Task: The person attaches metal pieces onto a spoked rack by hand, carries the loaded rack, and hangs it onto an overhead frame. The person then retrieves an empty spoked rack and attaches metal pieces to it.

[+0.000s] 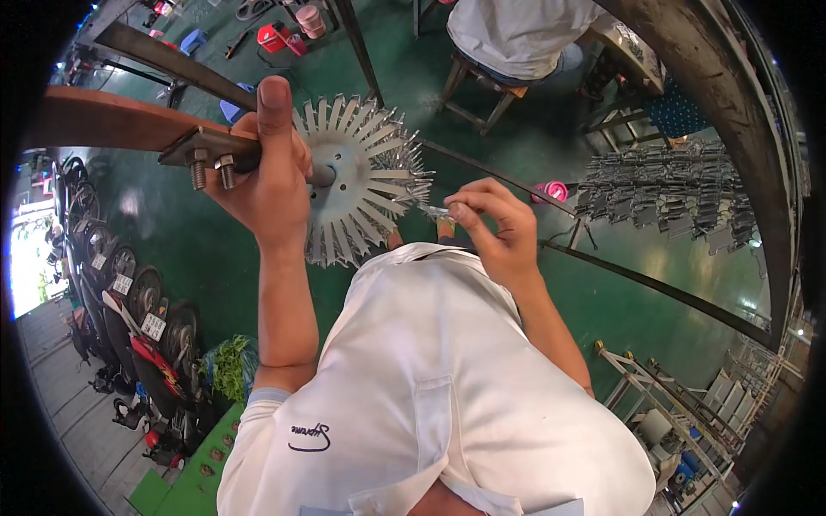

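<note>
Right grip (pixel 503 228) pinched close, thumb and index tips together on a small, shiny, silvery piece (pixel 437 211), held at the near edge of a round grey metal wheel (pixel 354 168) ringed with flat silvery metal strips (pixel 331 236). Wheel sits between both grips, just left of the right one, upright on a short grey metal shaft (pixel 323 175). Left grip (pixel 268 185) curled at the shaft end of a long brown bar, thumb pointing up; fingers mostly hidden, can't tell how tightly they close or on what exactly.

Step in hand: looks like handling one piece at the wheel's rim. Fitting or taking off, can't tell. Next move seems to call for a steady wheel and a fine pinch, lined up with one slot of the ring without catching neighbouring strips.

Brown flat bar (pixel 112 120) runs off left of the left grip, threaded steel bolts (pixel 225 171) under its end. Right of the right grip, well apart: dense rows of silvery metal pieces (pixel 662 193). Beyond the grips, a person in a white top (pixel 516 39) sits on a wooden stool (pixel 456 86). Far left of the left grip, parked motorbikes (pixel 146 335).
</note>
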`<state>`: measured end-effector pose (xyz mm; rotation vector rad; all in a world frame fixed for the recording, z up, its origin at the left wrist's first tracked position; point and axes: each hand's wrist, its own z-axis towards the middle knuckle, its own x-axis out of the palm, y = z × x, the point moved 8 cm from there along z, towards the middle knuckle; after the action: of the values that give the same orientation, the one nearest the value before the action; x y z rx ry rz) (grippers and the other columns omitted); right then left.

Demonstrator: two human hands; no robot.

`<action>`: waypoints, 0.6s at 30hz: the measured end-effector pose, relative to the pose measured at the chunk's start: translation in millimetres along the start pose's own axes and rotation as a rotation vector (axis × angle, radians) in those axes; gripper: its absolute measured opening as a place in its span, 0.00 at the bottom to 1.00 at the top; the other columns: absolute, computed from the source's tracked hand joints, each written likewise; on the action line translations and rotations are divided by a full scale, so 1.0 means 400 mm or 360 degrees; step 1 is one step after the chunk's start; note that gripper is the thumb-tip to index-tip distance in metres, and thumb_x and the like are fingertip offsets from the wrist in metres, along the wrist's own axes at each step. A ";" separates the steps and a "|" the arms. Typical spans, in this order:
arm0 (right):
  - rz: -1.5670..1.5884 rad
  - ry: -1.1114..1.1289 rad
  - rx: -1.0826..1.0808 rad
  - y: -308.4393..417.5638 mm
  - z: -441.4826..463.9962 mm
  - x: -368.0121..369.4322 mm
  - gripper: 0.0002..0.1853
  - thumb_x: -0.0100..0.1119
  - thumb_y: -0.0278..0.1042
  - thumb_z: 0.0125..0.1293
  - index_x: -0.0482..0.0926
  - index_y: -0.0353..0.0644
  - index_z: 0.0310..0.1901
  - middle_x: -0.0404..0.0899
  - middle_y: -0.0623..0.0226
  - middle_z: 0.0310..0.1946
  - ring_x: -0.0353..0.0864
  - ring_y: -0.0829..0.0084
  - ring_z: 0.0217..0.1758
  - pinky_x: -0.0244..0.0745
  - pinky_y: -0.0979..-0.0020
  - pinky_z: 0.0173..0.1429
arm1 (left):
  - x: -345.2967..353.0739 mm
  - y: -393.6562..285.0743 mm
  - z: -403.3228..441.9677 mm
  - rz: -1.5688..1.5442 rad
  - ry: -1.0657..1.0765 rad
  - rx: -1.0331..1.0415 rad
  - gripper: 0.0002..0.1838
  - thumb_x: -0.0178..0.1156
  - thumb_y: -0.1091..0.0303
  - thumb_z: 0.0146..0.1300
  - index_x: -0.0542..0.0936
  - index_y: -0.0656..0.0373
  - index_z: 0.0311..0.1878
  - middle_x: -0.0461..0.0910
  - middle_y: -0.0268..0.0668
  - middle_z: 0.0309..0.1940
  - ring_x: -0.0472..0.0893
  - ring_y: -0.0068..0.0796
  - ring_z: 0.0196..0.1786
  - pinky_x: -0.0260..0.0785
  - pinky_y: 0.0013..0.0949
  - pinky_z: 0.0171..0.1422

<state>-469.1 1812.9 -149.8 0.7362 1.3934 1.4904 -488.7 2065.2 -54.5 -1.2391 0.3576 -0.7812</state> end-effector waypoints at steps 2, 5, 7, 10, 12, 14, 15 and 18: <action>0.0085 0.0067 0.0072 -0.024 -0.010 0.031 0.05 0.62 0.21 0.64 0.83 0.30 0.40 0.79 0.62 0.37 0.78 0.76 0.33 0.74 0.76 0.38 | -0.006 0.004 0.000 -0.0018 0.0016 0.0006 0.22 0.69 0.60 0.62 0.69 0.54 0.18 0.66 0.28 0.08 0.62 0.15 0.10 0.54 0.24 0.15; -0.0037 0.0098 -0.0036 -0.034 -0.012 0.070 0.05 0.62 0.21 0.63 0.83 0.32 0.39 0.79 0.63 0.36 0.78 0.76 0.32 0.73 0.75 0.36 | -0.005 -0.001 -0.002 -0.0079 -0.0013 0.0019 0.17 0.69 0.62 0.63 0.72 0.59 0.27 0.67 0.28 0.09 0.62 0.15 0.10 0.54 0.24 0.14; -0.0179 0.0122 -0.0106 -0.029 -0.011 0.088 0.05 0.63 0.22 0.62 0.83 0.33 0.39 0.80 0.64 0.36 0.78 0.73 0.34 0.72 0.73 0.39 | -0.009 -0.001 -0.002 -0.0068 -0.0004 0.0005 0.16 0.68 0.63 0.63 0.72 0.61 0.33 0.67 0.29 0.09 0.62 0.15 0.10 0.54 0.24 0.14; -0.0391 0.0126 -0.0207 -0.015 -0.005 0.107 0.05 0.64 0.24 0.61 0.83 0.36 0.38 0.80 0.66 0.36 0.77 0.70 0.38 0.68 0.70 0.43 | -0.012 0.000 -0.001 -0.0086 0.0017 0.0011 0.15 0.68 0.64 0.63 0.72 0.62 0.37 0.68 0.29 0.09 0.63 0.15 0.10 0.55 0.24 0.14; -0.0422 0.0103 -0.0164 -0.007 -0.012 0.100 0.06 0.64 0.28 0.60 0.82 0.40 0.39 0.80 0.69 0.36 0.76 0.69 0.40 0.63 0.68 0.45 | -0.003 -0.017 -0.008 -0.0103 0.0026 0.0020 0.15 0.68 0.64 0.64 0.72 0.63 0.37 0.68 0.29 0.09 0.63 0.15 0.10 0.55 0.24 0.14; -0.0405 0.0063 -0.0167 -0.010 -0.009 0.100 0.05 0.65 0.28 0.60 0.82 0.40 0.38 0.80 0.69 0.36 0.76 0.68 0.40 0.63 0.68 0.44 | 0.001 -0.020 -0.010 -0.0105 0.0026 0.0013 0.15 0.68 0.64 0.64 0.72 0.63 0.37 0.68 0.30 0.09 0.63 0.15 0.10 0.54 0.25 0.14; -0.0396 0.0043 -0.0170 -0.013 -0.005 0.099 0.05 0.65 0.28 0.60 0.82 0.40 0.38 0.80 0.69 0.36 0.76 0.68 0.40 0.63 0.68 0.44 | 0.001 -0.017 -0.010 -0.0101 0.0017 0.0011 0.15 0.68 0.64 0.64 0.72 0.62 0.34 0.67 0.29 0.09 0.63 0.15 0.10 0.54 0.25 0.14; -0.0509 0.0046 -0.0208 -0.011 0.001 0.115 0.05 0.66 0.28 0.58 0.82 0.40 0.37 0.80 0.70 0.36 0.75 0.67 0.40 0.63 0.68 0.44 | 0.002 -0.009 -0.009 -0.0094 0.0023 0.0004 0.18 0.68 0.63 0.64 0.72 0.59 0.24 0.66 0.29 0.08 0.62 0.15 0.10 0.54 0.24 0.14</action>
<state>-485.4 1854.3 -161.8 0.3901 1.3492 1.3275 -491.8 2061.7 -52.3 -1.2468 0.3329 -0.8411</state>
